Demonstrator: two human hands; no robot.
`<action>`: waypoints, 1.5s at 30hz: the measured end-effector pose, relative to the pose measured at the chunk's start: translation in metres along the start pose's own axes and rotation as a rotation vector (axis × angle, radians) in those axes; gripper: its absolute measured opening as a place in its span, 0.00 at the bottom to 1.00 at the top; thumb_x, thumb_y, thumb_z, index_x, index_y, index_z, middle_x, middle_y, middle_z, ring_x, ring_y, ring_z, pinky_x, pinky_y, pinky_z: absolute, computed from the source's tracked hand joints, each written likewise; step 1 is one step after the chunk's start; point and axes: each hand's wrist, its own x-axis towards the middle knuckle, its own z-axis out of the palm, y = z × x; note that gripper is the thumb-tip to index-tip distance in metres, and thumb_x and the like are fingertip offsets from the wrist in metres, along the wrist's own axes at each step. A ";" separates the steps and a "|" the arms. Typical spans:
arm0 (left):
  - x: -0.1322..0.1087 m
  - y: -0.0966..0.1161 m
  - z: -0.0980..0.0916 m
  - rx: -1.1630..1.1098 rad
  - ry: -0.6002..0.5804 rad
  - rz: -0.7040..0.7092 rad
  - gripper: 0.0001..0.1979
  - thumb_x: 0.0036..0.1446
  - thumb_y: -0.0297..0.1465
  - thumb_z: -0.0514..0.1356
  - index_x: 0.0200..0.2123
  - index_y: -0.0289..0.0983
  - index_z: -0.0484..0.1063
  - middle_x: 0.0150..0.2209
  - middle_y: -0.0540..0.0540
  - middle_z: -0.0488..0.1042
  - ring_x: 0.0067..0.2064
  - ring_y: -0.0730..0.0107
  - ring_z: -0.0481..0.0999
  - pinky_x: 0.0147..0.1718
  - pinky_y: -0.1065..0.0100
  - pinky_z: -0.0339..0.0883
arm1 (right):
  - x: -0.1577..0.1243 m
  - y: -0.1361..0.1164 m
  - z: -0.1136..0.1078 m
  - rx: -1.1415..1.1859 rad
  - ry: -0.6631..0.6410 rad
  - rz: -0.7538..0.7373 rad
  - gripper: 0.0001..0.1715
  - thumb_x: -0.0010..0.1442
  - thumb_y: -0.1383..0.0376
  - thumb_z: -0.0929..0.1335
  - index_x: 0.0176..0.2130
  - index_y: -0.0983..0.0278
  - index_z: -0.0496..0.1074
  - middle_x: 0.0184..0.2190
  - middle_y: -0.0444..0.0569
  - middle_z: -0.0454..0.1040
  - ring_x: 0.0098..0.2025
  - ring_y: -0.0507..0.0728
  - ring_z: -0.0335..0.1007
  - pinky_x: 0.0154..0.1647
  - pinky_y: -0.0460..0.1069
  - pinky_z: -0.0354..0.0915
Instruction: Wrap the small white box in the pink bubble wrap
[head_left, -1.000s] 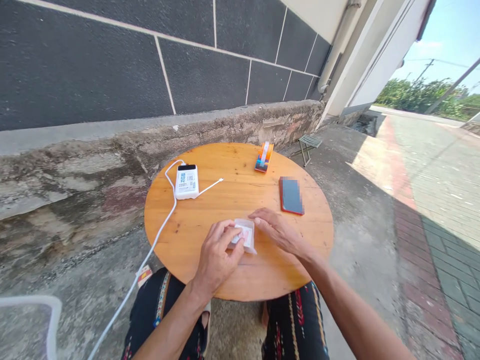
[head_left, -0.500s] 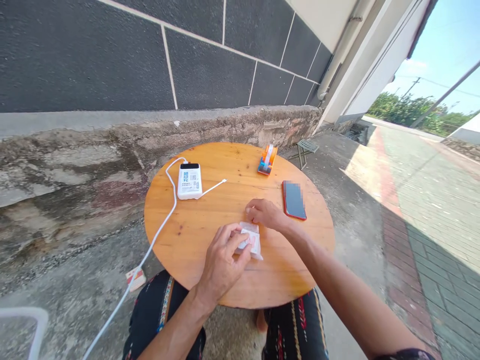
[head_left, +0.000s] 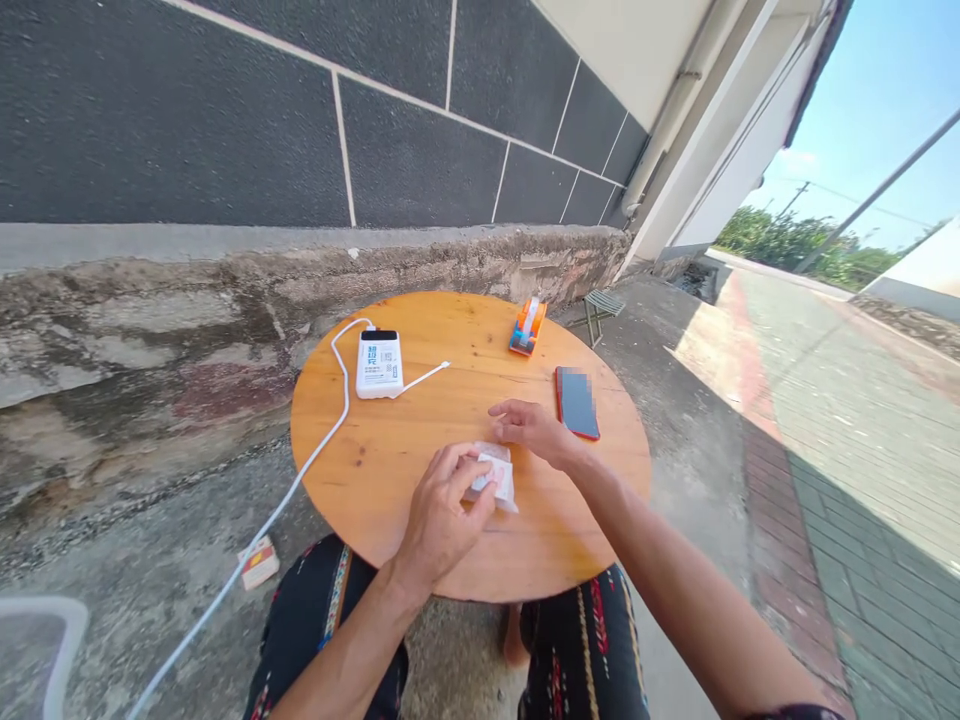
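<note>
A small clear packet [head_left: 495, 476] is pinned flat near the front of the round table [head_left: 375, 470], its near-left end pinched by the left hand [head_left: 442, 520], while the right hand [head_left: 534, 430], fingers loosely curled, touches its far edge.

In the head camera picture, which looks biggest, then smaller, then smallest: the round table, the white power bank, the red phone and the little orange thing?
1. Round table, by far the biggest.
2. White power bank and red phone: they look about alike, so I won't rank them.
3. Little orange thing, smallest, though it sits farthest from the camera, which shrinks it.
</note>
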 end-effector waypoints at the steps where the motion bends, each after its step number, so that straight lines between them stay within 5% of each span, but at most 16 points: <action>1: 0.000 0.001 -0.001 -0.003 -0.003 0.001 0.09 0.55 0.26 0.56 0.40 0.39 0.71 0.45 0.43 0.68 0.48 0.63 0.70 0.48 0.61 0.66 | 0.001 0.003 0.001 -0.040 0.033 -0.030 0.20 0.46 0.63 0.71 0.41 0.65 0.70 0.28 0.44 0.72 0.30 0.52 0.66 0.34 0.48 0.61; 8: 0.000 0.004 -0.004 0.007 -0.016 0.031 0.14 0.50 0.23 0.58 0.42 0.38 0.70 0.46 0.42 0.68 0.50 0.60 0.69 0.49 0.59 0.67 | 0.000 0.008 0.001 -0.202 0.118 -0.171 0.12 0.51 0.64 0.69 0.38 0.65 0.73 0.32 0.46 0.73 0.35 0.52 0.66 0.38 0.49 0.62; 17: 0.000 0.001 -0.002 0.005 -0.026 0.024 0.12 0.52 0.24 0.58 0.42 0.38 0.70 0.47 0.43 0.67 0.50 0.62 0.69 0.49 0.60 0.66 | -0.010 0.007 0.002 0.039 -0.036 -0.251 0.12 0.54 0.64 0.68 0.40 0.64 0.68 0.29 0.42 0.67 0.27 0.49 0.65 0.30 0.46 0.63; 24: -0.001 -0.001 -0.002 -0.005 -0.023 -0.002 0.13 0.52 0.24 0.59 0.43 0.39 0.71 0.48 0.43 0.68 0.51 0.62 0.68 0.50 0.60 0.65 | -0.023 0.002 0.005 0.013 -0.028 -0.267 0.15 0.55 0.62 0.68 0.43 0.63 0.68 0.33 0.44 0.68 0.31 0.50 0.66 0.34 0.48 0.66; 36: -0.001 0.000 -0.004 -0.021 -0.037 -0.019 0.12 0.54 0.26 0.60 0.43 0.39 0.73 0.47 0.43 0.69 0.50 0.61 0.69 0.49 0.58 0.66 | -0.050 -0.003 0.020 -0.235 0.095 -0.402 0.10 0.58 0.66 0.64 0.43 0.62 0.68 0.36 0.46 0.69 0.39 0.53 0.66 0.38 0.48 0.65; 45: 0.001 0.002 -0.006 -0.004 -0.052 -0.021 0.11 0.55 0.27 0.60 0.42 0.40 0.73 0.46 0.44 0.71 0.50 0.62 0.68 0.49 0.58 0.64 | -0.075 0.002 0.030 -0.634 0.168 -0.512 0.14 0.61 0.71 0.61 0.46 0.61 0.67 0.39 0.48 0.74 0.44 0.56 0.69 0.47 0.53 0.65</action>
